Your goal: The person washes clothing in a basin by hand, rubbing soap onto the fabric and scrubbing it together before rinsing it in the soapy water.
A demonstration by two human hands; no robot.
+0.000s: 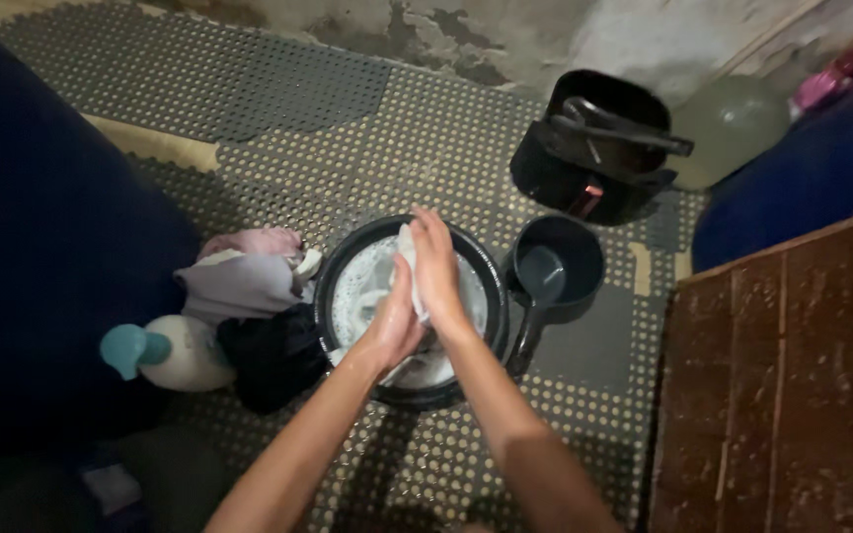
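White cloth pressed between left hand, right hand, above basin

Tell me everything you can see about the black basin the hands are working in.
The black basin is round, looks like plastic, and sits upright on the perforated floor mat. It holds pale, foamy water. The left hand and right hand press a white cloth together above it. A pile of clothes touches its left side; a dark ladle-like scoop sits close on its right.

Black basin, seemingly white cloth, grey dipper
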